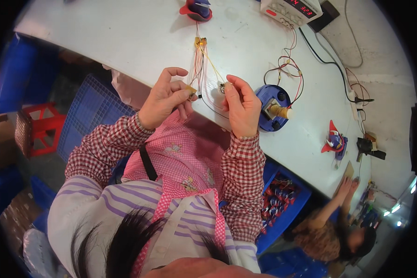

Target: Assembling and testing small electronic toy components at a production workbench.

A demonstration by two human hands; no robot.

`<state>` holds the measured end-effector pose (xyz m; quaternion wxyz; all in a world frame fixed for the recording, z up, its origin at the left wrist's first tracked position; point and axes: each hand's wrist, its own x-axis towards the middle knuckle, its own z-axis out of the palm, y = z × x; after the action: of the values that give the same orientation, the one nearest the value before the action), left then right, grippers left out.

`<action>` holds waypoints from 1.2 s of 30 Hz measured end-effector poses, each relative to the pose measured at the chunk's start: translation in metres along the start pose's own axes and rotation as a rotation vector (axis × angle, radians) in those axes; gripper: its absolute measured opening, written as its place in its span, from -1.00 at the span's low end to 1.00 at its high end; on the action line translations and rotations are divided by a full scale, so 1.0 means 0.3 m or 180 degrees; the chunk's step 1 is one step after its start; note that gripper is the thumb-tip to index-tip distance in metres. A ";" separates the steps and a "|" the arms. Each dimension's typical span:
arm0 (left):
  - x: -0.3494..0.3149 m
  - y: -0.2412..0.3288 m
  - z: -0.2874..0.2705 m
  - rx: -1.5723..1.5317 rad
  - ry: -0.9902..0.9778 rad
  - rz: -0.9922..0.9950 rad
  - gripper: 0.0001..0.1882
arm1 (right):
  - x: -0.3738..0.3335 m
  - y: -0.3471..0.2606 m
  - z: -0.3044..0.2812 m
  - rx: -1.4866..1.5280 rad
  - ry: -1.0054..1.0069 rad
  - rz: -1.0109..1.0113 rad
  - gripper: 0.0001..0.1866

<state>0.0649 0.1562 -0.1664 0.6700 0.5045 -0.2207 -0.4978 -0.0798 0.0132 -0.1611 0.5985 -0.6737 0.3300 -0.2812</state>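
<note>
At the near edge of the white table [245,51], my left hand [164,97] pinches a small yellowish circuit board [190,90] between thumb and fingers. Thin red, white and dark wires [200,62] run from there to a second small yellow board [200,41] lying farther back. My right hand [242,104] is closed on a small round metallic part [222,88], which has yellow wires [213,66] leading up to that second board. Behind the boards sits a red and blue plastic piece [197,11], joined by wires. The fingers partly cover both held parts.
Right of my right hand stands a round blue fixture [268,95] with a pale knob, wired to a power supply [289,10]. Another red and blue piece [334,140] lies farther right. A blue bin [294,208] holds many parts. Another person [324,231] works at right.
</note>
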 end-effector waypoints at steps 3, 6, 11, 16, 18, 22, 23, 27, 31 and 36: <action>-0.002 -0.009 -0.001 -0.0036 0.0018 0.0072 -0.65 | -0.016 -0.014 -0.003 0.1007 -0.0347 0.0541 -0.74; -0.001 -0.019 -0.009 -0.0074 -0.0070 0.0100 -0.72 | -0.021 -0.015 0.010 0.1191 -0.0484 0.0611 -0.74; 0.003 -0.026 -0.018 0.0043 -0.0339 0.0199 -0.74 | -0.029 -0.004 0.024 0.1094 -0.0429 0.0626 -0.74; -0.009 -0.030 -0.014 0.0209 -0.0414 0.0369 -0.70 | -0.047 0.005 0.035 0.0870 -0.0399 0.0445 -0.75; -0.015 -0.032 -0.013 0.0281 -0.0426 0.0400 -0.70 | -0.049 0.007 0.038 0.0824 -0.0377 0.0376 -0.76; -0.022 -0.036 -0.013 0.0317 -0.0354 0.0277 -0.75 | -0.051 0.012 0.041 0.0775 -0.0387 0.0259 -0.76; -0.022 -0.036 -0.012 0.0334 -0.0305 0.0201 -0.75 | -0.052 0.012 0.041 0.0760 -0.0383 0.0245 -0.76; -0.018 -0.032 -0.005 0.0164 -0.0177 0.0078 -0.75 | -0.052 0.018 0.045 0.0676 -0.0365 0.0122 -0.77; -0.008 -0.017 -0.003 0.0182 -0.0219 -0.0052 -0.74 | -0.050 0.031 0.046 0.0596 -0.0384 0.0024 -0.79; 0.015 -0.012 0.001 0.0205 -0.0411 -0.0242 -0.75 | -0.043 0.052 0.052 0.0186 -0.0217 -0.0534 -0.80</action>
<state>0.0650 0.1522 -0.1703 0.6184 0.5007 -0.2601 -0.5470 -0.0774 0.0321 -0.1782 0.6031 -0.6903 0.2434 -0.3168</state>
